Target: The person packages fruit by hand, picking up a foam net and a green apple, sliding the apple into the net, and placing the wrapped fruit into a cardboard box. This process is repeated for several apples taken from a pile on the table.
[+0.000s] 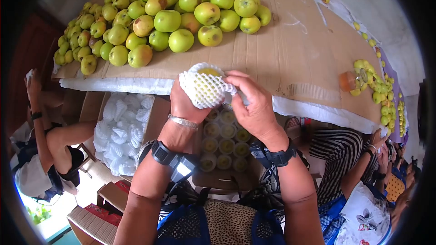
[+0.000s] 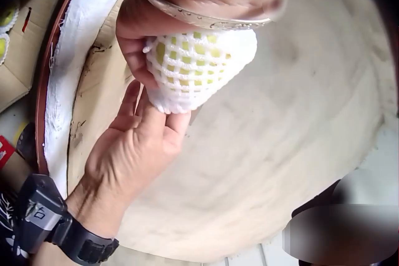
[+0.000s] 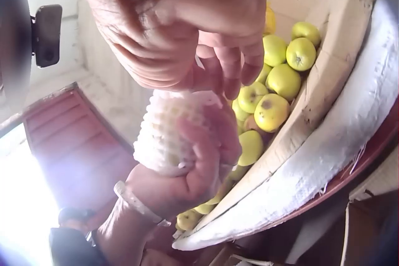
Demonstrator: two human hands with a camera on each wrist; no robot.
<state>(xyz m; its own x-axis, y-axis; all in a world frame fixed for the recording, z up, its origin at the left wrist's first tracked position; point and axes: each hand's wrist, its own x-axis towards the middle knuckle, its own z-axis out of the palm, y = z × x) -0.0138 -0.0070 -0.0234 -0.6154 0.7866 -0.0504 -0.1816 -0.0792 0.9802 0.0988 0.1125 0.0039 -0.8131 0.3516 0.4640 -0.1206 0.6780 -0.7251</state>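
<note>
A yellow-green apple in a white foam net (image 1: pixel 204 87) is held up over the table's near edge. My left hand (image 1: pixel 184 105), with a metal bangle on the wrist, grips it from the left and below. My right hand (image 1: pixel 254 104) pinches the net's edge on the right side. In the left wrist view the netted apple (image 2: pixel 199 66) sits in the left hand (image 2: pixel 134 35), and the right hand's fingers (image 2: pixel 153 122) touch its lower end. The right wrist view shows the right hand (image 3: pixel 187 29) above the netted apple (image 3: pixel 165 135), which rests in the left hand (image 3: pixel 181 182).
A large pile of green-yellow apples (image 1: pixel 168 18) lies on the cardboard-covered table (image 1: pixel 281 50). Below the hands a box (image 1: pixel 225 143) holds netted apples in rows. A box of empty foam nets (image 1: pixel 119 131) stands to its left. People sit on both sides; more apples (image 1: pixel 381 93) lie far right.
</note>
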